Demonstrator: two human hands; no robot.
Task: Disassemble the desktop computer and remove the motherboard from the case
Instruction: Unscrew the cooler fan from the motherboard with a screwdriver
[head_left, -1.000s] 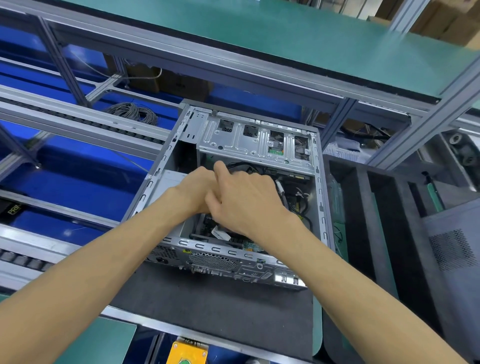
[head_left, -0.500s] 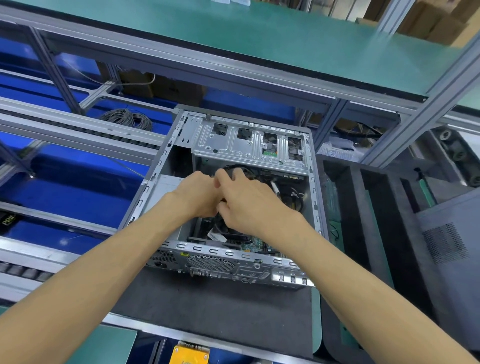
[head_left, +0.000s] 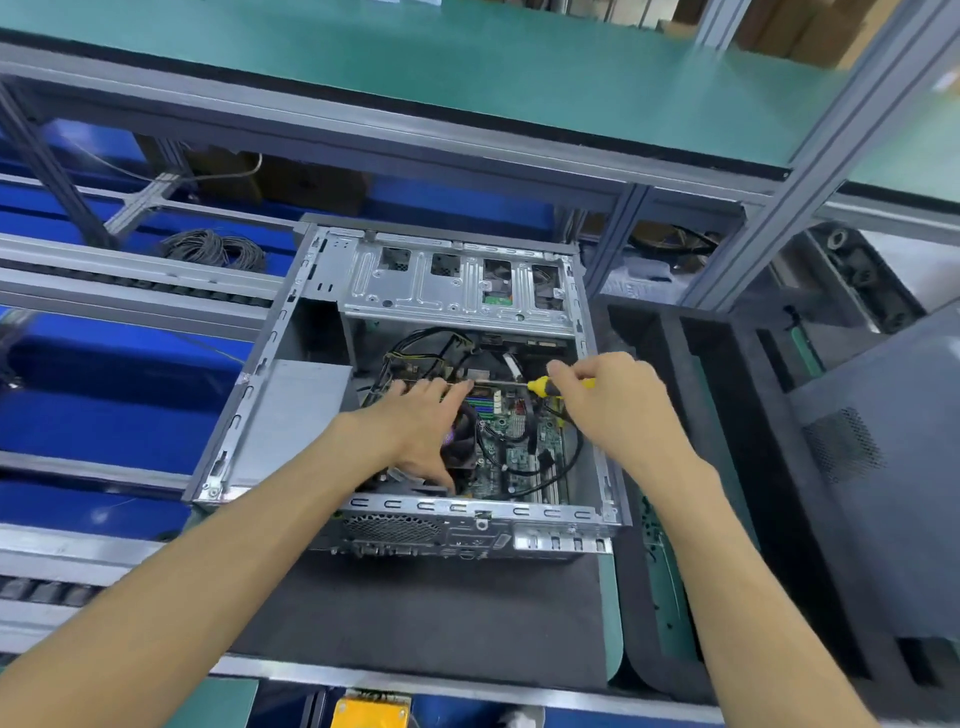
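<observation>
While mobo (head_left: 511, 447) is sitting cabled in case (head_left: 291, 410), we're pinching yellow plug (head_left: 540, 386) w/ right hand (head_left: 613, 405); left hand (head_left: 415, 426) is resting flat, fingers relaxed.

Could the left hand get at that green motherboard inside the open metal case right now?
Probably yes: the left hand already lies inside the open-topped grey metal case, on the black cooler fan. Black cables cross the green motherboard, though.

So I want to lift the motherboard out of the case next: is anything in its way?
Yes. Black cables drape across the motherboard, the left hand rests over the fan, and the drive cage overhangs the far end.
</observation>
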